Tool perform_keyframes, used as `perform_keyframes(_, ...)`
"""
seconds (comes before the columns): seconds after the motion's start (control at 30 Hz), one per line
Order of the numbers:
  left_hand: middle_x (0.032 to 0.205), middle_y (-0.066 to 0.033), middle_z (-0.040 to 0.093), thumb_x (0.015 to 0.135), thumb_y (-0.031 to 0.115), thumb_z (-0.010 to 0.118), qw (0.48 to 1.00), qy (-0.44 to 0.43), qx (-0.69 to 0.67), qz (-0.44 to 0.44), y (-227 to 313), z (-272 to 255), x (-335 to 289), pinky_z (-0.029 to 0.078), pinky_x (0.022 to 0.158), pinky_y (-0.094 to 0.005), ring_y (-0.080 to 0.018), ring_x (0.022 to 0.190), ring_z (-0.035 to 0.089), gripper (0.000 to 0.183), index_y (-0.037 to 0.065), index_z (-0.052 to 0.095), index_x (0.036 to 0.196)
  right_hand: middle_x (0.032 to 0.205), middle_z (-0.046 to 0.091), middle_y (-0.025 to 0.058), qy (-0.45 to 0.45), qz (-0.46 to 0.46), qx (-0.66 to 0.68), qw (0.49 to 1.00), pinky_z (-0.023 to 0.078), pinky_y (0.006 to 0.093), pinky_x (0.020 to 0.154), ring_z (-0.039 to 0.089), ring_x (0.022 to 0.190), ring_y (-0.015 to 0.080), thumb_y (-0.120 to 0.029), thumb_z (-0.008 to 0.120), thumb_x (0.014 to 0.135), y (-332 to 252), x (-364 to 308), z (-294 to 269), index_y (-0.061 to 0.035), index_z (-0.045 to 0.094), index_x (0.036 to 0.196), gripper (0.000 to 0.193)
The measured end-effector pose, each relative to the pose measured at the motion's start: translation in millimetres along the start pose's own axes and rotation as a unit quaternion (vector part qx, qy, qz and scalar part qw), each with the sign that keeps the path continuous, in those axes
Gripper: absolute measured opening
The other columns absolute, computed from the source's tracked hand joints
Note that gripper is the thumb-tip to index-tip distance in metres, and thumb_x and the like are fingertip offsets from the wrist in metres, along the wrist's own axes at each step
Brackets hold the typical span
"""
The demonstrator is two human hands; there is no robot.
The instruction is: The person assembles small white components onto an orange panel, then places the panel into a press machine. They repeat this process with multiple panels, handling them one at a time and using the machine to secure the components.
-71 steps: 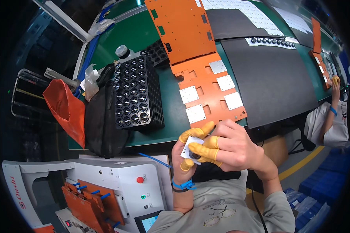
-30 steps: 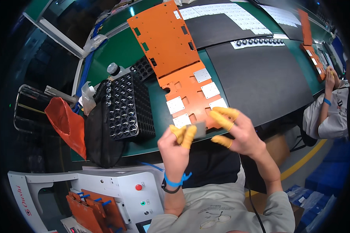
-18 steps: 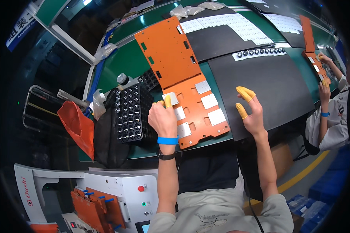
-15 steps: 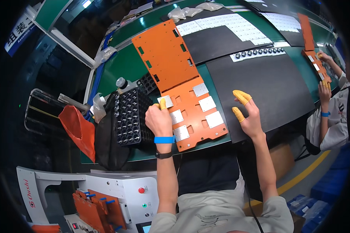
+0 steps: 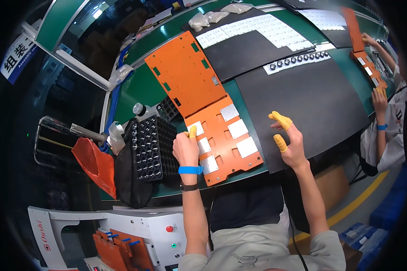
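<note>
An orange hinged fixture lies unfolded on the bench, its lid leaning away from me. Several silver metal plates sit in two columns on its near half. My left hand is at the left edge, its fingers curled and its yellow-cotted fingertips touching the upper left plate. Whether anything is pinched there is hidden. My right hand, also in yellow finger cots, hovers over a black mat with its fingers apart and nothing in them.
Left of the fixture stand stacked black trays with round pockets, a clear bottle and an orange pouch. A strip of black round parts and white sheets lie farther back. A co-worker handles a similar fixture at right.
My view has shifted slightly. My left hand stays by the upper left plate, and my right hand still hovers with fingers apart. The co-worker's far hand has moved up beside the other fixture's lid.
</note>
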State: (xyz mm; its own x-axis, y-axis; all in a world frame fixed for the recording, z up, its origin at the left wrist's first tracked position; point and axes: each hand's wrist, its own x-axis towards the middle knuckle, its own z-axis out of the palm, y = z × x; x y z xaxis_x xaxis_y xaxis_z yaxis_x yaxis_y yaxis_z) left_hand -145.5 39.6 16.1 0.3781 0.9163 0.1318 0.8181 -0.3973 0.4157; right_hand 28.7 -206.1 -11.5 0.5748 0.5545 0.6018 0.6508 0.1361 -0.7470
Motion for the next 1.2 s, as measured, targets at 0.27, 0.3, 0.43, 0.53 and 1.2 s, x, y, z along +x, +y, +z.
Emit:
perform_keyframes(0.27, 0.089, -0.0268, 0.07, 0.096, 0.031, 0.061, 0.998, -0.034, -0.04, -0.02, -6.4, 1.1, 3.9, 0.052, 0.076, -0.053, -0.0461, 0.088, 0.067, 0.037, -0.004, 0.071, 0.089, 0.123, 0.065, 0.0158, 0.005, 0.013, 0.004, 1.0, 0.053, 0.0364, 0.088, 0.066, 0.098, 0.0267, -0.034, 0.063, 0.097, 0.6, -0.4, 2.5, -0.0007, 0.055, 0.136, 0.052)
perform_keyframes(0.3, 0.089, -0.027, 0.07, 0.096, 0.032, 0.061, 0.998, -0.033, -0.038, -0.021, -7.4, 4.1, 5.1, 0.052, 0.076, -0.0531, -0.0463, 0.088, 0.067, 0.038, -0.004, 0.071, 0.089, 0.123, 0.065, 0.0158, 0.005, 0.015, -0.001, 1.0, 0.053, 0.0362, 0.088, 0.066, 0.098, 0.0266, -0.034, 0.063, 0.098, 1.0, -0.7, 3.1, -0.0009, 0.056, 0.136, 0.051)
perform_keyframes(0.43, 0.088, -0.0284, 0.069, 0.097, 0.039, 0.059, 0.999, -0.039, -0.021, -0.024, -8.2, 4.2, 5.6, 0.052, 0.075, -0.0495, -0.0468, 0.088, 0.067, 0.047, -0.006, 0.072, 0.089, 0.123, 0.065, 0.0159, -0.003, 0.02, -0.023, 1.0, 0.052, 0.035, 0.089, 0.066, 0.097, 0.0265, -0.031, 0.062, 0.098, 4.9, -1.1, 5.4, -0.0021, 0.057, 0.135, 0.047)
perform_keyframes(0.53, 0.091, -0.0294, 0.069, 0.096, 0.038, 0.061, 0.999, -0.017, -0.034, -0.019, -11.4, 10.3, 4.4, 0.052, 0.078, -0.0535, -0.0484, 0.09, 0.066, 0.046, -0.006, 0.071, 0.087, 0.123, 0.065, 0.0162, -0.022, 0.032, -0.028, 0.999, 0.052, 0.0351, 0.09, 0.066, 0.097, 0.0273, -0.029, 0.063, 0.098, -2.7, -2.9, 6.3, -0.0022, 0.059, 0.133, 0.044)
perform_keyframes(1.2, 0.105, -0.03, 0.069, 0.095, 0.054, 0.054, 0.982, -0.076, -0.142, -0.101, 4.4, -14.5, -21.4, 0.049, 0.09, -0.0511, -0.0478, 0.105, 0.064, 0.062, -0.005, 0.071, 0.1, 0.107, 0.064, 0.0153, -0.099, 0.268, 0.16, 0.945, 0.053, 0.0381, 0.063, 0.065, 0.086, 0.0211, -0.043, 0.072, 0.089, 33.9, 238.4, 146.6, 0.0059, 0.048, 0.138, 0.074)
